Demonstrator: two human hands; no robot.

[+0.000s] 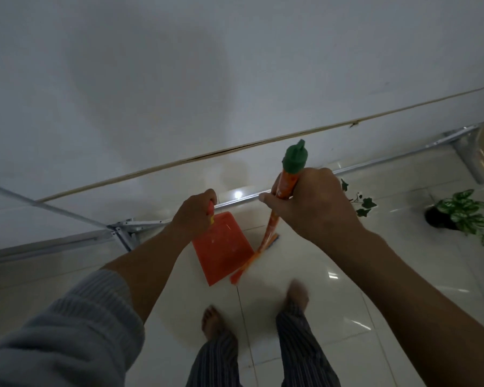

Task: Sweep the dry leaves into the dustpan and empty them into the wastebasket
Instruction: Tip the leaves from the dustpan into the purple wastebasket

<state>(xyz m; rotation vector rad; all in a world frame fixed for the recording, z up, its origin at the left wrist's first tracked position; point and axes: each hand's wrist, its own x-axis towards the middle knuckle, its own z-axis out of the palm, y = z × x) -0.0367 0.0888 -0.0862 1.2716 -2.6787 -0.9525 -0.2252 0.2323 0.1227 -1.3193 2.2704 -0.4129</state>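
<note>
My left hand (194,213) grips the handle of an orange dustpan (221,251), which hangs tilted above the tiled floor with its mouth toward my feet. My right hand (309,203) is closed around the orange handle of a broom (287,180) with a green cap. The broom's orange bristles (248,265) are blurred and lie against the dustpan's right edge. I see no dry leaves inside the pan. No wastebasket is in view.
A white table top (179,93) on a metal frame (123,229) fills the upper view. On the floor to the right lie green ivy leaves (361,203) and a potted plant (458,212). My bare feet (213,321) stand on glossy tiles.
</note>
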